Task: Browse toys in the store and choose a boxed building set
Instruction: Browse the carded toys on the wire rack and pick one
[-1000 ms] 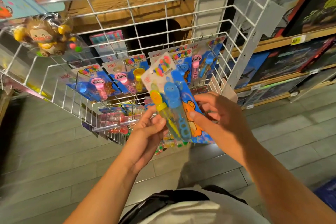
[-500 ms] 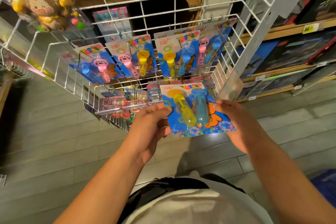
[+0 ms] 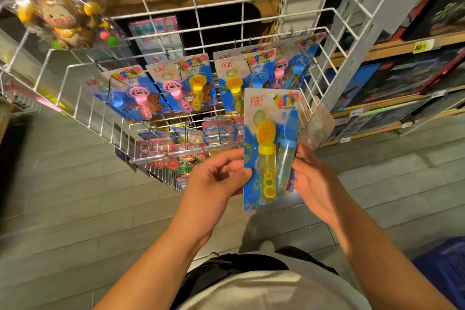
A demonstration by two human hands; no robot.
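bubble-wand card (image 3: 270,148) upright between left hand (image 3: 216,178) and right hand (image 3: 313,181)

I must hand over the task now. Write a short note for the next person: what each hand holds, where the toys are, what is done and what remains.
Left hand: fingers pinch the left edge of the bubble wand card.
Right hand: holds the card's right edge; card is upright, in front of the wire rack.
More bubble cards hang on the rack's hooks. Dark boxed sets sit on the wooden shelves at right.
Done: one toy taken for a look.
Left: no boxed building set chosen yet; probably return the card, then turn to the shelves at right.
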